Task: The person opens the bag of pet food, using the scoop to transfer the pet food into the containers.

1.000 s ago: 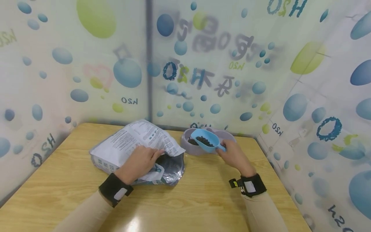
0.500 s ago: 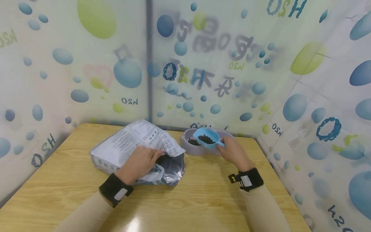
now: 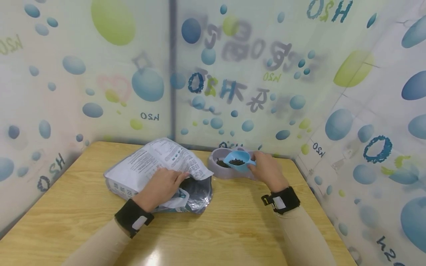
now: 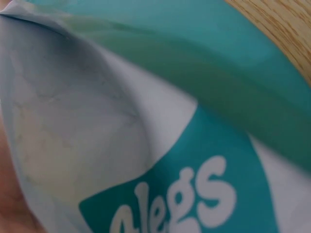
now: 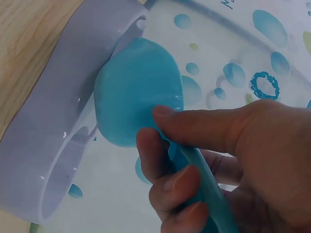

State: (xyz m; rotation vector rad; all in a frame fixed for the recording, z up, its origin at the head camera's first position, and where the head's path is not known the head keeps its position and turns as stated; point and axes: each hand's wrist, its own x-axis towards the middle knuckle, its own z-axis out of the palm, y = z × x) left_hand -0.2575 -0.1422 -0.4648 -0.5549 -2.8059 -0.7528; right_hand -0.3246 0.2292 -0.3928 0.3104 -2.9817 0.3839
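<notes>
My left hand point(image 3: 163, 187) grips the loose upper edge of a white and teal foil-lined bag point(image 3: 151, 157), which lies on its side with its mouth gaping. Printed teal plastic of the bag point(image 4: 233, 145) fills the left wrist view. My right hand point(image 3: 267, 171) holds a light blue scoop point(image 3: 241, 156) by its handle, fingers curled round it and thumb on top point(image 5: 175, 121). Dark brown kibble point(image 3: 237, 162) lies in the scoop. The scoop is over a grey-lilac double pet bowl point(image 3: 217, 171), whose left compartment has some kibble in it. The scoop and hand partly hide the right compartment.
A light wooden table point(image 3: 226, 229) carries everything. Patterned sheets point(image 3: 216, 66) with blue and green dots hang close behind the bowl and on both sides.
My right wrist has shifted forward and slightly left, and the scoop has turned and tilted over the bowl. The kibble patch in it looks smaller. The left hand keeps its hold on the bag.
</notes>
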